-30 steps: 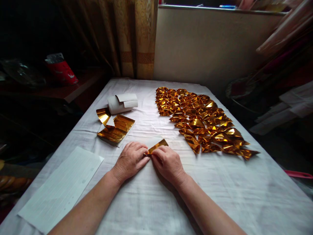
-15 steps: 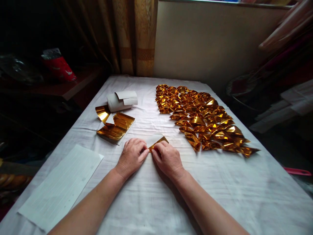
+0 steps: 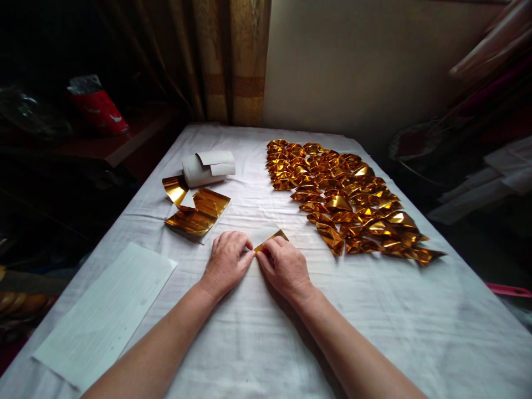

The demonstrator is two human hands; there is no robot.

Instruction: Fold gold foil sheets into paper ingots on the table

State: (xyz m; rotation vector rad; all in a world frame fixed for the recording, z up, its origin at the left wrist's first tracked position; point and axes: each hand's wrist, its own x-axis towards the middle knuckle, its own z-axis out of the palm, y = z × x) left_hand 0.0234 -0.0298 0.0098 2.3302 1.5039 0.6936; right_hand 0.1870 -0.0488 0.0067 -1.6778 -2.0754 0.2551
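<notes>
Between my two hands lies a small sheet of gold foil paper [image 3: 270,236], white on its back and with a gold strip folded over. My left hand [image 3: 228,256] pinches its near left corner with thumb and fingertips. Closed on the gold fold, my right hand [image 3: 286,263] hides part of the sheet. Both hands rest on the white cloth, fingertips almost touching. Just beyond my left hand are flat gold sheets [image 3: 199,213], one curling up at the side. Folded gold pieces [image 3: 338,203] sit in rows to the right.
A curled white paper roll [image 3: 203,172] stands behind the gold sheets. A pale paper sheet [image 3: 106,316] lies at the left on the white cloth [image 3: 266,343]. A red container [image 3: 100,111] is on a dark side table. A curtain [image 3: 235,61] hangs behind.
The view has tilted slightly downward. My hands stay in nearly the same place on the foil paper, their grip looking the same.
</notes>
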